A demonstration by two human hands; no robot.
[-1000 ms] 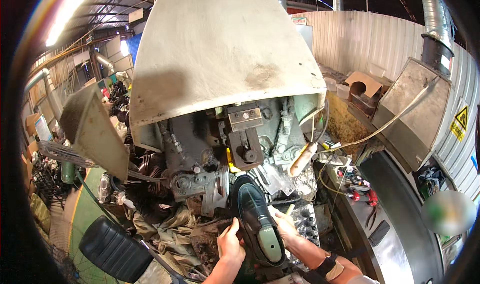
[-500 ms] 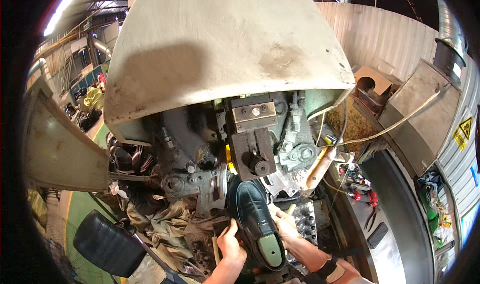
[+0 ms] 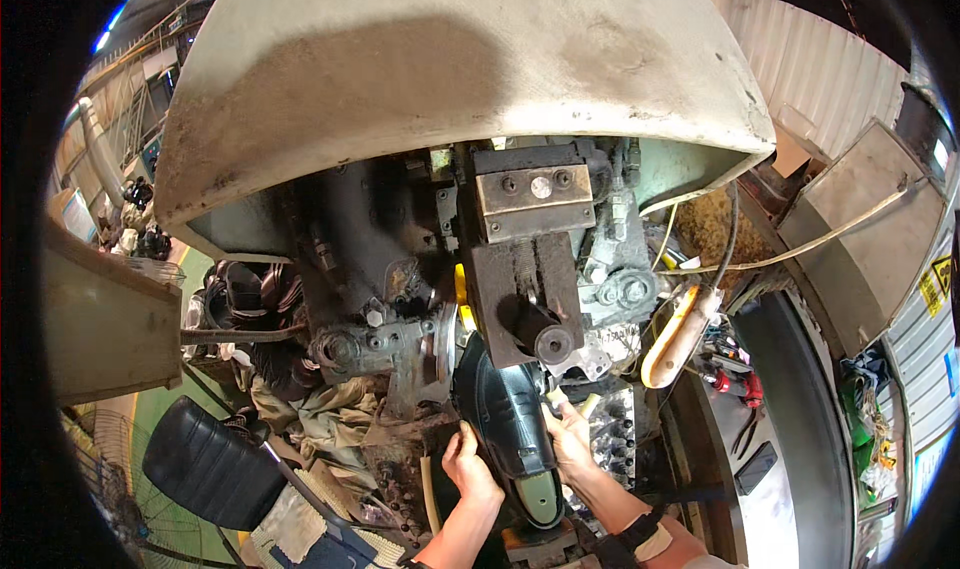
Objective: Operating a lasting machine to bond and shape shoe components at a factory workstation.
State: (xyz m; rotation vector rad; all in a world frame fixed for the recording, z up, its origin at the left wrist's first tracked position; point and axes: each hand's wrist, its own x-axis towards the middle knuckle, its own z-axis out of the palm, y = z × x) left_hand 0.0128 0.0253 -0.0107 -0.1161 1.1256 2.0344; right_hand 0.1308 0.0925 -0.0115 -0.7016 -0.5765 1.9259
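A black leather shoe (image 3: 508, 414) sits on a green last (image 3: 541, 495) whose heel end points toward me. My left hand (image 3: 472, 474) grips the shoe's left side, thumb up along the edge. On the opposite side my right hand (image 3: 572, 441) closes round it, fingers partly hidden behind the shoe. The toe reaches in beneath the dark metal block (image 3: 530, 279) of a machine. A round black stud (image 3: 552, 344) on this block hangs just above the shoe; I cannot tell whether they touch.
A large cream hood (image 3: 450, 69) overhangs the machine. To the right hangs a tool with a pale handle (image 3: 682, 339), beside a dark belt (image 3: 790, 399) and red-handled pliers (image 3: 745, 394). A black padded seat (image 3: 215, 464) and crumpled cloth (image 3: 330, 419) are at left.
The shoe's toe has moved further in under the machine block, with both hands still on it. The head view has shifted closer to the machine.
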